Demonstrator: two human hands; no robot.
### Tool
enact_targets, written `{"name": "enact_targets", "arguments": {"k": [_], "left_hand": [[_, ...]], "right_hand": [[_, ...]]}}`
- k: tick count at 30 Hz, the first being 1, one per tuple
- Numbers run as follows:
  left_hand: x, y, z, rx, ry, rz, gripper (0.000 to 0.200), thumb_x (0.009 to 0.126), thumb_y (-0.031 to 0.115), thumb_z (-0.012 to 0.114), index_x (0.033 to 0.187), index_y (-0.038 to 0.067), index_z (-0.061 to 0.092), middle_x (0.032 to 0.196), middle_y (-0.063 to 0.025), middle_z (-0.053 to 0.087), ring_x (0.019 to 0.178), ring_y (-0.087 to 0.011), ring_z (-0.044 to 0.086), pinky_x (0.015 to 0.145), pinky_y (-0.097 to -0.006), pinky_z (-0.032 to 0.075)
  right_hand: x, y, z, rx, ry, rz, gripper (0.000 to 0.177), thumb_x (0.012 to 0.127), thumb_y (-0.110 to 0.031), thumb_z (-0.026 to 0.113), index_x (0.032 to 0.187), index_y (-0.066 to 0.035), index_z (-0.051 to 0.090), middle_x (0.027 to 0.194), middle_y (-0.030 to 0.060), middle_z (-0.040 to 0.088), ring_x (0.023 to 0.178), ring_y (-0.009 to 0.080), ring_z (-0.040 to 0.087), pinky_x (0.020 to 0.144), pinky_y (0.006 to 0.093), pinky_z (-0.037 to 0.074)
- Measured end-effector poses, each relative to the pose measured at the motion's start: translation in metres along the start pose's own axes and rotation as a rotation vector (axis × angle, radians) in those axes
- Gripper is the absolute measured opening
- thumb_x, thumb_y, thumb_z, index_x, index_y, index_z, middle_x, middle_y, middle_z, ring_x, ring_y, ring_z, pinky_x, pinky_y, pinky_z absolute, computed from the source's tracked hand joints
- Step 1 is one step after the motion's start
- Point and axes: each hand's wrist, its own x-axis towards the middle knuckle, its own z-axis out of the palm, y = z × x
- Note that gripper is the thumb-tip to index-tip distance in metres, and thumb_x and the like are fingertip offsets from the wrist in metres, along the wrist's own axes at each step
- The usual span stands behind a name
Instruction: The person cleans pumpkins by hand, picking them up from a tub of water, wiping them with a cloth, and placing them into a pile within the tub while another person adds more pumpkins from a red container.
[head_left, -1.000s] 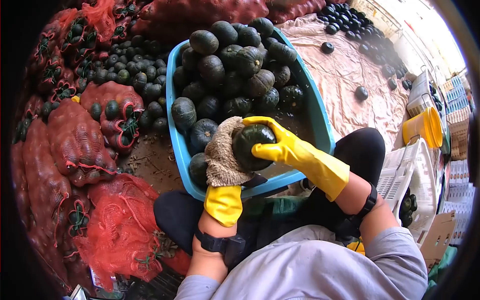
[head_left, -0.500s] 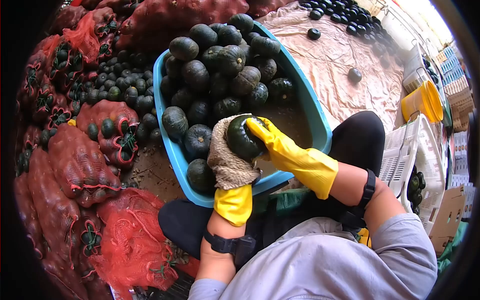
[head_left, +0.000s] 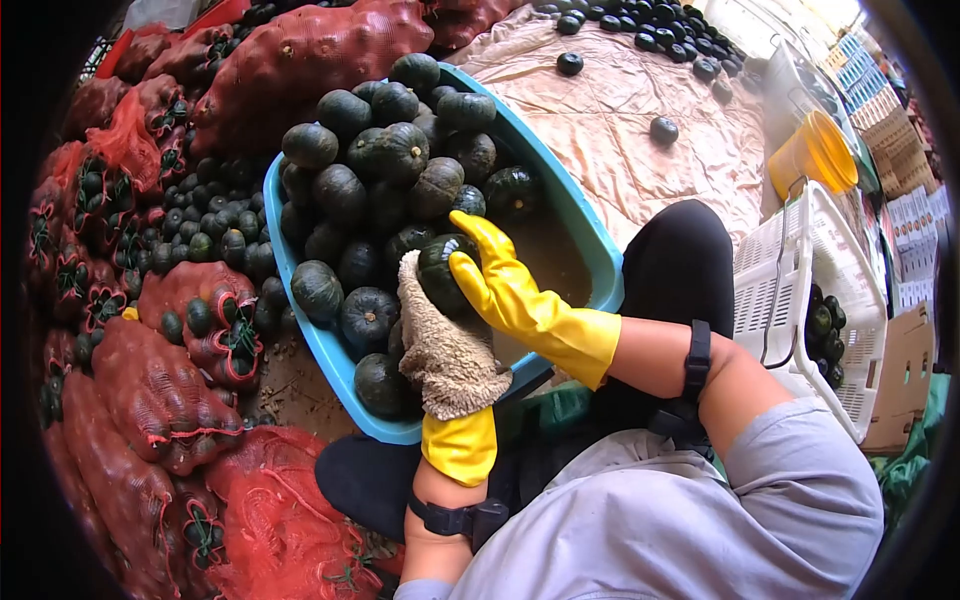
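A dark green kabocha squash (head_left: 442,274) rests in a beige terry cloth (head_left: 450,365), above the near part of a blue tub (head_left: 585,190). My left hand (head_left: 462,440) wears a yellow rubber glove. It is wrapped in that cloth and cups the squash from below and the left, its fingers hidden. At the right side of the squash is my right hand (head_left: 505,285), also in a yellow glove, its fingers stretched and apart. Its fingertips lie close against the squash; contact is hard to tell. Many more squashes (head_left: 400,150) are heaped in the tub, with brownish water (head_left: 555,250) at its right.
Red mesh sacks (head_left: 155,400) of squash crowd the left, beside loose small squashes (head_left: 205,215). A pinkish sheet (head_left: 600,110) with dark squashes (head_left: 664,130) lies beyond the tub. A white crate (head_left: 845,290), a yellow bucket (head_left: 815,155) and cardboard (head_left: 898,380) stand at right.
My right hand has opened from its grip on the squash, with fingers now spread beside it. The squash has turned in the cloth. The view has shifted, so the tub appears further left.
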Motion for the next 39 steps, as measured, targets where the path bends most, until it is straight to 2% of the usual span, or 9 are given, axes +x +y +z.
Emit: {"name": "enact_targets", "arguments": {"k": [5, 13, 14, 17, 20, 22, 28, 32, 39], "left_hand": [[0.004, -0.001, -0.004, -0.647, -0.200, -0.135, 0.059, 0.099, 0.007, 0.072, 0.153, 0.010, 0.048, 0.141, -0.0137, 0.061, 0.125, -0.0227, 0.064, 0.108, -0.0398, 0.055], [0.014, -0.005, -0.023, 0.075, -0.171, 0.110, 0.045, 0.067, 0.012, 0.091, 0.107, 0.009, 0.069, 0.099, -0.0079, 0.074, 0.088, -0.0264, 0.072, 0.079, -0.0369, 0.059], [0.014, -0.004, -0.023, -0.029, -0.186, 0.041, 0.037, 0.076, 0.011, 0.083, 0.110, 0.007, 0.068, 0.100, -0.0108, 0.075, 0.084, -0.0260, 0.072, 0.076, -0.0353, 0.059], [0.021, 0.002, -0.021, -0.486, -0.448, -0.287, 0.024, 0.101, 0.011, 0.056, 0.120, -0.002, 0.065, 0.103, -0.0194, 0.077, 0.073, -0.0246, 0.073, 0.069, -0.0303, 0.060], [0.031, 0.013, -0.020, -0.041, -0.616, 0.104, 0.019, 0.101, 0.018, 0.061, 0.109, 0.001, 0.066, 0.089, -0.0191, 0.074, 0.076, -0.0317, 0.072, 0.069, -0.0388, 0.058], [0.033, 0.004, -0.006, 0.168, -0.695, 0.387, 0.015, 0.100, 0.018, 0.066, 0.103, 0.004, 0.063, 0.083, -0.0183, 0.070, 0.076, -0.0360, 0.071, 0.066, -0.0445, 0.055], [0.008, -0.046, 0.029, 0.213, -0.386, 0.753, 0.036, 0.081, 0.008, 0.074, 0.117, 0.009, 0.070, 0.111, -0.0221, 0.075, 0.108, -0.0427, 0.071, 0.095, -0.0538, 0.059], [0.013, -0.025, 0.017, 0.481, -0.602, 0.502, 0.033, 0.091, 0.010, 0.070, 0.121, -0.001, 0.069, 0.117, -0.0255, 0.076, 0.113, -0.0397, 0.073, 0.101, -0.0427, 0.060], [0.013, -0.039, 0.018, 0.410, -0.556, 0.524, 0.041, 0.079, 0.011, 0.076, 0.120, 0.008, 0.070, 0.119, -0.0231, 0.074, 0.115, -0.0411, 0.069, 0.099, -0.0516, 0.058]], "right_hand": [[-0.015, -0.028, -0.014, 0.086, -0.201, 0.153, 0.103, 0.086, -0.043, 0.091, 0.165, -0.003, 0.038, 0.154, 0.0283, 0.051, 0.141, 0.0408, 0.055, 0.117, 0.0466, 0.046], [0.004, -0.017, -0.062, 1.445, -0.573, 1.266, 0.079, 0.093, -0.071, 0.070, 0.147, -0.014, 0.063, 0.142, 0.0201, 0.068, 0.120, 0.0454, 0.069, 0.100, 0.0687, 0.058], [0.017, -0.036, -0.087, 1.233, -0.323, 1.099, 0.088, 0.091, -0.079, 0.064, 0.149, -0.012, 0.061, 0.144, 0.0243, 0.066, 0.116, 0.0521, 0.070, 0.095, 0.0764, 0.056], [0.032, -0.022, -0.204, 1.604, -0.331, 0.397, 0.098, 0.091, -0.071, 0.068, 0.161, -0.007, 0.043, 0.142, 0.0250, 0.065, 0.114, 0.0370, 0.073, 0.074, 0.0367, 0.068], [0.021, -0.047, -0.309, 1.809, -0.157, -0.183, 0.103, 0.090, -0.042, 0.083, 0.171, -0.011, 0.028, 0.149, 0.0162, 0.060, 0.125, 0.0272, 0.069, 0.082, 0.0326, 0.066], [0.023, -0.063, -0.307, 1.549, 0.610, -0.414, 0.077, 0.106, -0.043, 0.063, 0.169, -0.011, 0.034, 0.160, 0.0189, 0.052, 0.142, 0.0323, 0.058, 0.113, 0.0485, 0.053], [0.101, -0.043, -0.164, -0.290, -0.331, 0.234, 0.060, 0.102, -0.033, 0.074, 0.151, -0.003, 0.058, 0.148, 0.0163, 0.064, 0.138, 0.0285, 0.061, 0.116, 0.0402, 0.047], [0.124, 0.066, -0.089, -0.958, -0.498, -0.142, 0.083, 0.079, -0.043, 0.088, 0.149, -0.008, 0.061, 0.146, 0.0228, 0.064, 0.134, 0.0382, 0.063, 0.113, 0.0434, 0.049], [0.111, 0.015, -0.061, -1.054, -0.713, 0.339, 0.077, 0.074, -0.030, 0.095, 0.142, -0.013, 0.063, 0.142, 0.0169, 0.066, 0.131, 0.0377, 0.066, 0.105, 0.0496, 0.056]]}}
